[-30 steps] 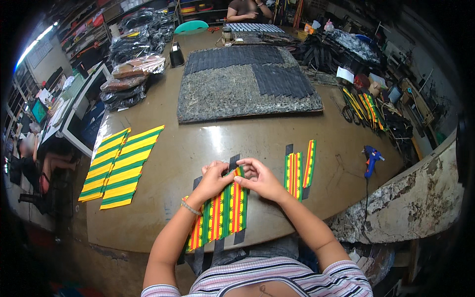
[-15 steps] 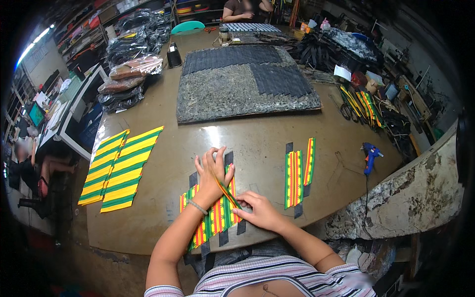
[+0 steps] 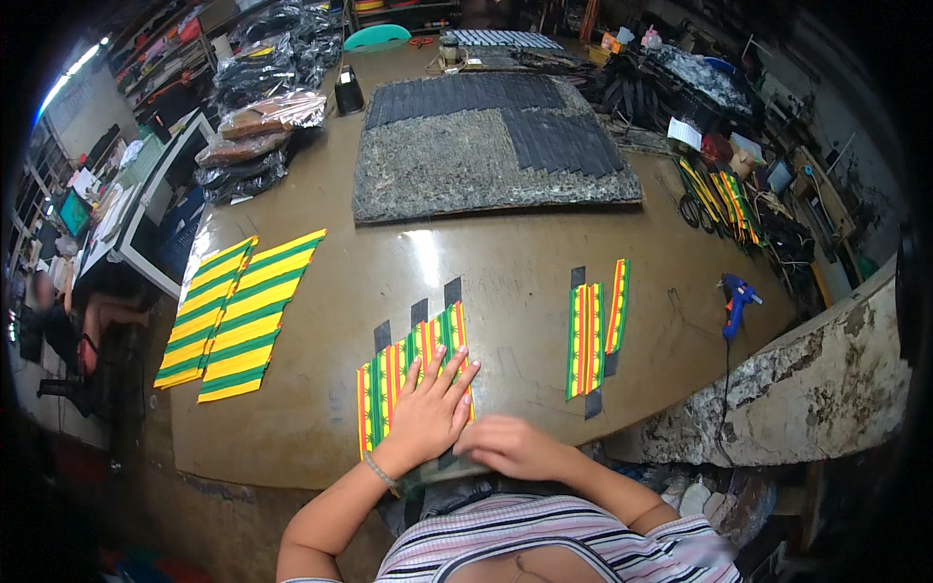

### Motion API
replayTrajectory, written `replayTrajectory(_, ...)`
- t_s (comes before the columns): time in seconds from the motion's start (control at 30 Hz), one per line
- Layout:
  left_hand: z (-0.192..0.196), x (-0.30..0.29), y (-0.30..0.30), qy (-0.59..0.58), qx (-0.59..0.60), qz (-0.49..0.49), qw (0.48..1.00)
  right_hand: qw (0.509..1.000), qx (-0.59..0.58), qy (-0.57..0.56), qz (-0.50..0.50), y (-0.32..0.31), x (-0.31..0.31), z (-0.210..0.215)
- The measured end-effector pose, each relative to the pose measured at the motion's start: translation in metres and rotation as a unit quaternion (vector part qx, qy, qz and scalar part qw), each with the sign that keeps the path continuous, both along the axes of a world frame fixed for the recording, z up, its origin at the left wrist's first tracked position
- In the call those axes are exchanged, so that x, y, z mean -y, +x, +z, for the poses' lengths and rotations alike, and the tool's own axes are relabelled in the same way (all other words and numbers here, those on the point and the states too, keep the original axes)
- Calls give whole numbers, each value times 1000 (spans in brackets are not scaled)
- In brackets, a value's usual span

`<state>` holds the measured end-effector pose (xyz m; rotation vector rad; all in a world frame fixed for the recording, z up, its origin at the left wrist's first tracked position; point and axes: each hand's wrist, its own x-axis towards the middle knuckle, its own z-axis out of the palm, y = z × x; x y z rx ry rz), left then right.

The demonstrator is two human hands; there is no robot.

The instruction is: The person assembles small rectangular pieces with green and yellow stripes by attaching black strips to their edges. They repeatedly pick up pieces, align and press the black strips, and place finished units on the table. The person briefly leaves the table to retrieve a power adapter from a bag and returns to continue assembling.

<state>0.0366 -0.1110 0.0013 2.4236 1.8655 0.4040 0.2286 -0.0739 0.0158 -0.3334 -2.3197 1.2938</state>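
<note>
1. One leaf-print striped panel (image 3: 394, 373) lies on the brown table (image 3: 520, 301), near edge.
2. Left hand (image 3: 425, 413): flat on panel, fingers spread.
3. Right hand (image 3: 512, 449): blurred, fingers curled beside panel; grip cannot be told.

On the table (image 3: 321, 330), strips (image 3: 394, 369) lie before a board (image 3: 437, 165), left of a glue gun (image 3: 739, 301).

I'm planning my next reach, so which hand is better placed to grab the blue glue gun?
Probably your right hand: it's nearer the blue glue gun, which lies to its right, while your left hand rests spread on the patterned strips.
</note>
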Motion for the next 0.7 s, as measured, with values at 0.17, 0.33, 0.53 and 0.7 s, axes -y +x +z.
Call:
replayTrajectory(0.17,2,-1,2,22,25,7,999,986,30,-160,-27,41,18,26)
replayTrajectory(0.33,4,0,5,16,-4,16,1000,878,-66,-207,-427,77,-21,36)
replayTrajectory(0.53,3,3,5,-15,0,20,1000,785,238,81,-566,102,-63,36)
replayTrajectory(0.7,7,4,-1,-45,73,-10,996,849,101,207,-475,45,-80,41)
